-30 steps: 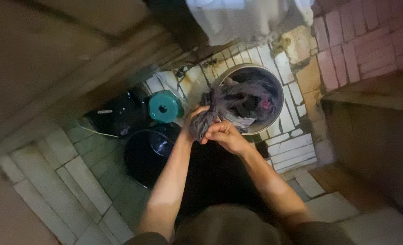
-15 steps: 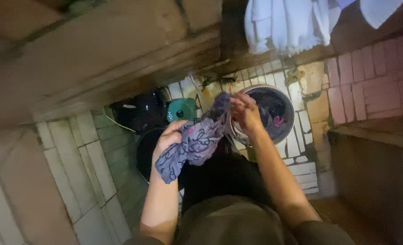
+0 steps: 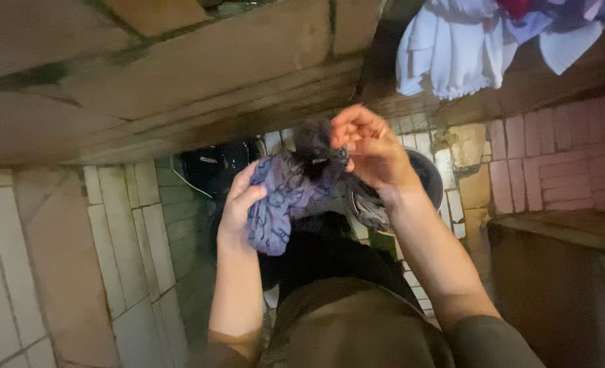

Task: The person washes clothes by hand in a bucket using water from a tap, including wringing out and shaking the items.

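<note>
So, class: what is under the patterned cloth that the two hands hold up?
Under the purple patterned cloth a metal basin's rim shows by the right hand; its contents are covered.

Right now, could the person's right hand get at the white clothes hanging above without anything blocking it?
Probably yes. The right hand is raised, with open space between it and the white clothes, but it grips the patterned purple cloth together with the left hand, so it isn't free.

A home washing yard: pale laundry [image 3: 452,51] hangs above a metal basin [image 3: 433,178] of clothes on a tiled floor [image 3: 122,232], with dark buckets [image 3: 214,163] left of the basin and a brick wall [image 3: 561,157] to its right
</note>
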